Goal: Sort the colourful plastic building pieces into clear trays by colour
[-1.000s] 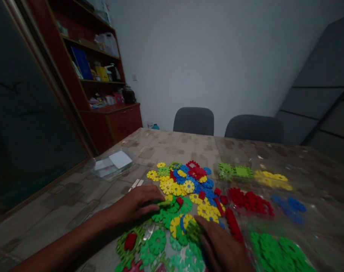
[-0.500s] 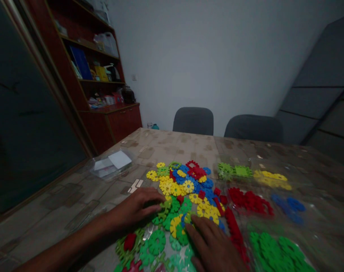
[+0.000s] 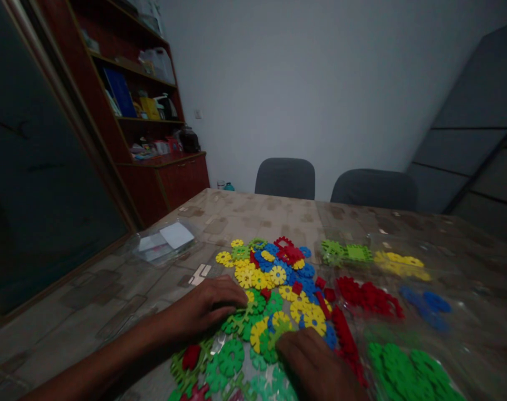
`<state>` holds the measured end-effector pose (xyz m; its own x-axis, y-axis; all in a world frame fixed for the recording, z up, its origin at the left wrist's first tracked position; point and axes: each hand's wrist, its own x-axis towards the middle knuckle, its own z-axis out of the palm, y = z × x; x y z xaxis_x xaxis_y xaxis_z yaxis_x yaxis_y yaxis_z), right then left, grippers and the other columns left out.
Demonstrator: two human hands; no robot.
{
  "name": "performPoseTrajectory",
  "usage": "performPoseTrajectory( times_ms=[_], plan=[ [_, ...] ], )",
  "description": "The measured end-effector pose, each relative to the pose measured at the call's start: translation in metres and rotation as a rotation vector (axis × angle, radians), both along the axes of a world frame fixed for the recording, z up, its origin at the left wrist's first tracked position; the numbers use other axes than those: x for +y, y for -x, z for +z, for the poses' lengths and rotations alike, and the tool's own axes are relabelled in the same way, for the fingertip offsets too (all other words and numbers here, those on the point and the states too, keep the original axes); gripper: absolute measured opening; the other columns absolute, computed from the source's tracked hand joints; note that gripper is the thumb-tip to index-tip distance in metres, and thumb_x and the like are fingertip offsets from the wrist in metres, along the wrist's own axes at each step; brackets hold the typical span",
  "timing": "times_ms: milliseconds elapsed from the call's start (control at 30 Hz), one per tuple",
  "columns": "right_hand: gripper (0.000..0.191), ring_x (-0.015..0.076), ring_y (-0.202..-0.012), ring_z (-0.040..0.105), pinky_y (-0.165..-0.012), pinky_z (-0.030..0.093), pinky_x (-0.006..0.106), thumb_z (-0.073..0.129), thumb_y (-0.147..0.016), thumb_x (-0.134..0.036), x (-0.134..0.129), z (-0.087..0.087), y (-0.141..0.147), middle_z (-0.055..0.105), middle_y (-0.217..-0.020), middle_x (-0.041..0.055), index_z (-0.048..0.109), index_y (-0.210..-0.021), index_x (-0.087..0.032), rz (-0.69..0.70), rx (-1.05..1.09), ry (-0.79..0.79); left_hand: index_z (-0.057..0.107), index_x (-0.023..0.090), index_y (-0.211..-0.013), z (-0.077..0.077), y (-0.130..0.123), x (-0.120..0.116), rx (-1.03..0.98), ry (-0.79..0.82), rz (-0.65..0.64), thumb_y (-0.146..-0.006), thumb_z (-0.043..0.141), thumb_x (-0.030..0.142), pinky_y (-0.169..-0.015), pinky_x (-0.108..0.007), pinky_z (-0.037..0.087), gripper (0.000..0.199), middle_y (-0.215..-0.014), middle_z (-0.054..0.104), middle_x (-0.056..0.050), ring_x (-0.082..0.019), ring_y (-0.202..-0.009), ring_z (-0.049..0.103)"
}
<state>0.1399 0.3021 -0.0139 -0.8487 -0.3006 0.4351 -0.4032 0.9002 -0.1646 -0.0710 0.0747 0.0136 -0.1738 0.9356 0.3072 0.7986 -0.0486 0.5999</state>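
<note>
A loose pile of flat, notched plastic building pieces lies before me: yellow discs (image 3: 245, 275), blue discs (image 3: 306, 271), green discs (image 3: 230, 357) and red pieces (image 3: 290, 254). My left hand (image 3: 220, 299) rests at the pile's left side, fingers bent over green pieces, thumb a little apart. At the near right of the pile is my right hand (image 3: 314, 359), its fingers curled in against a light-green notched piece (image 3: 281, 333). The right thumb is hidden.
A clear divided tray on the right holds light-green pieces (image 3: 345, 252), yellow pieces (image 3: 399, 264), red pieces (image 3: 368, 297), blue pieces (image 3: 435, 301) and green discs (image 3: 408, 370). White cards (image 3: 176, 235) lie in a clear tray at left. Two grey chairs (image 3: 284, 177) stand behind the table.
My right hand has drawn back slightly, its fingers curling, and the light-green piece at its fingertips shows more. My left hand has shifted slightly right over the green pieces.
</note>
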Motion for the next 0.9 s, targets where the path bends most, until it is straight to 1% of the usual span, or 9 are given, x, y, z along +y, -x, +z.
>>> performPoseTrajectory(
  times_ms=[67, 133, 200, 267, 333, 467, 667, 800, 900],
  plan=[
    [0.030, 0.0224, -0.100, 0.070, -0.085, 0.061, 0.028, 0.063, -0.095, -0.016, 0.003, -0.002, -0.001, 0.075, -0.113, 0.0079, 0.062, -0.125, -0.019, -0.025, 0.008, -0.030, 0.067, 0.025, -0.121, 0.000, 0.000, -0.001, -0.003, -0.006, 0.012, -0.109, 0.048, 0.032, -0.101, -0.039, 0.049, 0.023, -0.115, 0.072, -0.008, -0.023, -0.109, 0.065],
    [0.041, 0.0273, -0.108, 0.070, -0.087, 0.062, 0.034, 0.067, -0.093, -0.026, 0.005, -0.006, -0.002, 0.072, -0.125, 0.0112, 0.059, -0.133, -0.019, -0.068, 0.005, -0.097, 0.065, 0.026, -0.127, 0.002, 0.000, -0.004, -0.011, 0.024, 0.010, -0.107, 0.053, 0.039, -0.103, -0.041, 0.048, 0.027, -0.120, 0.070, -0.009, -0.025, -0.113, 0.064],
    [0.059, 0.0328, -0.114, 0.068, -0.087, 0.063, 0.041, 0.072, -0.090, -0.038, 0.006, -0.010, -0.003, 0.067, -0.136, 0.0149, 0.054, -0.142, -0.019, -0.097, -0.005, -0.168, 0.060, 0.028, -0.136, 0.004, -0.001, -0.007, -0.009, 0.079, 0.003, -0.100, 0.064, 0.049, -0.107, -0.045, 0.046, 0.042, -0.131, 0.066, -0.010, -0.028, -0.121, 0.060],
    [0.066, 0.0350, -0.115, 0.068, -0.087, 0.063, 0.043, 0.073, -0.087, -0.042, 0.005, -0.013, -0.003, 0.065, -0.138, 0.0168, 0.052, -0.146, -0.018, -0.109, -0.012, -0.207, 0.056, 0.029, -0.142, 0.004, -0.002, -0.008, 0.011, 0.125, 0.009, -0.093, 0.072, 0.055, -0.110, -0.048, 0.044, 0.058, -0.141, 0.060, -0.011, -0.032, -0.128, 0.056],
    [0.061, 0.0331, -0.112, 0.069, -0.088, 0.063, 0.042, 0.073, -0.087, -0.033, 0.002, -0.015, -0.002, 0.068, -0.135, 0.0155, 0.054, -0.143, -0.018, -0.130, -0.019, -0.205, 0.056, 0.029, -0.141, 0.004, -0.002, -0.008, 0.030, 0.134, 0.015, -0.094, 0.071, 0.054, -0.110, -0.048, 0.044, 0.056, -0.141, 0.060, -0.012, -0.032, -0.128, 0.056],
    [0.052, 0.0295, -0.108, 0.070, -0.089, 0.062, 0.038, 0.068, -0.084, -0.012, 0.000, -0.012, 0.002, 0.072, -0.125, 0.0125, 0.059, -0.135, -0.016, -0.166, -0.019, -0.161, 0.061, 0.026, -0.133, 0.003, -0.001, -0.004, 0.014, 0.099, -0.010, -0.099, 0.064, 0.051, -0.103, -0.044, 0.048, 0.042, -0.127, 0.066, -0.011, -0.029, -0.117, 0.062],
    [0.053, 0.0264, -0.107, 0.071, -0.093, 0.060, 0.034, 0.056, -0.085, -0.003, 0.005, -0.009, -0.001, 0.074, -0.120, 0.0128, 0.055, -0.137, -0.014, -0.111, 0.022, -0.130, 0.064, 0.023, -0.125, 0.007, -0.001, -0.003, -0.007, 0.123, -0.001, -0.098, 0.059, 0.061, -0.099, -0.042, 0.049, 0.046, -0.121, 0.066, -0.011, -0.028, -0.112, 0.063],
    [0.059, 0.0281, -0.108, 0.071, -0.091, 0.060, 0.036, 0.052, -0.081, 0.001, 0.004, -0.007, -0.005, 0.074, -0.121, 0.0143, 0.054, -0.138, -0.015, -0.165, 0.056, -0.028, 0.062, 0.024, -0.125, 0.005, -0.003, -0.003, -0.009, 0.102, -0.011, -0.099, 0.054, 0.063, -0.098, -0.041, 0.048, 0.048, -0.120, 0.066, -0.011, -0.028, -0.112, 0.061],
    [0.060, 0.0272, -0.108, 0.072, -0.091, 0.061, 0.037, 0.048, -0.085, 0.001, 0.006, -0.005, -0.005, 0.074, -0.122, 0.0142, 0.049, -0.143, -0.015, -0.124, 0.069, 0.064, 0.062, 0.024, -0.122, 0.005, -0.003, -0.002, 0.008, 0.070, -0.009, -0.100, 0.052, 0.065, -0.093, -0.039, 0.049, 0.048, -0.114, 0.067, -0.010, -0.026, -0.105, 0.062]
  ],
)
